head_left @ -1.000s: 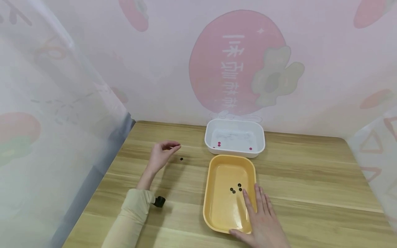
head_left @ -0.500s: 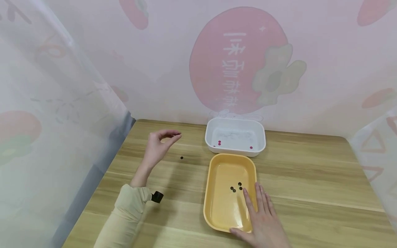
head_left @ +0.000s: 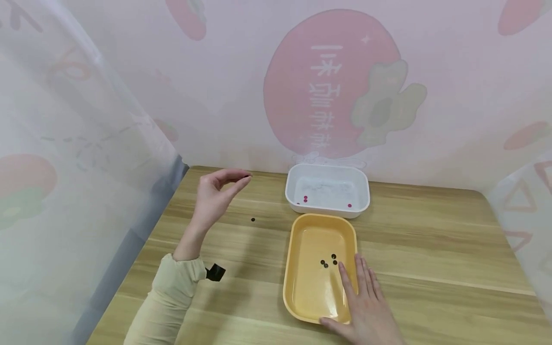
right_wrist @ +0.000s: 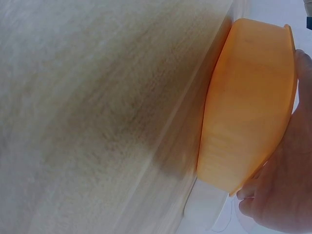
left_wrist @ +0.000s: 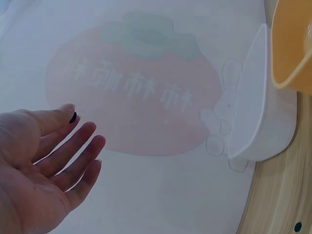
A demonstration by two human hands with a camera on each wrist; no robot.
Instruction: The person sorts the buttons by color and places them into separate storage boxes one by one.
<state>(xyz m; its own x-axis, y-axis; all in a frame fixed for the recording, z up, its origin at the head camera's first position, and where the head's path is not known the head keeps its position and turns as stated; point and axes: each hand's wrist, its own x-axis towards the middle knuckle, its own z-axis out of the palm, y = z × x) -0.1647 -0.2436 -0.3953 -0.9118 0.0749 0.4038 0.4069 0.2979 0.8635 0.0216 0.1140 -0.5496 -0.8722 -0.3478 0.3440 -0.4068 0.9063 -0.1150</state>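
My left hand [head_left: 212,199] is raised over the left part of the table. Between thumb and forefinger it pinches a small black button [left_wrist: 73,117], mostly covered by the fingertips in the head view. Below it, on the wood, lies another black button [head_left: 253,219]. The right hand [head_left: 366,306], fingers straight and spread, rests on the right rim of a yellow tray [head_left: 288,268], with its thumb at the near corner. Inside that tray several black buttons [head_left: 326,265] lie in a loose cluster.
Behind the yellow tray stands a white tray [head_left: 364,191] with several magenta buttons [head_left: 305,199] in it. The wooden table [head_left: 431,249] extends to the right. A printed curtain [head_left: 215,105] hangs along the back and both sides.
The left hand has risen from near the tabletop, away from the loose button, with a black button in its pinch. The right hand and both trays have stayed in place.
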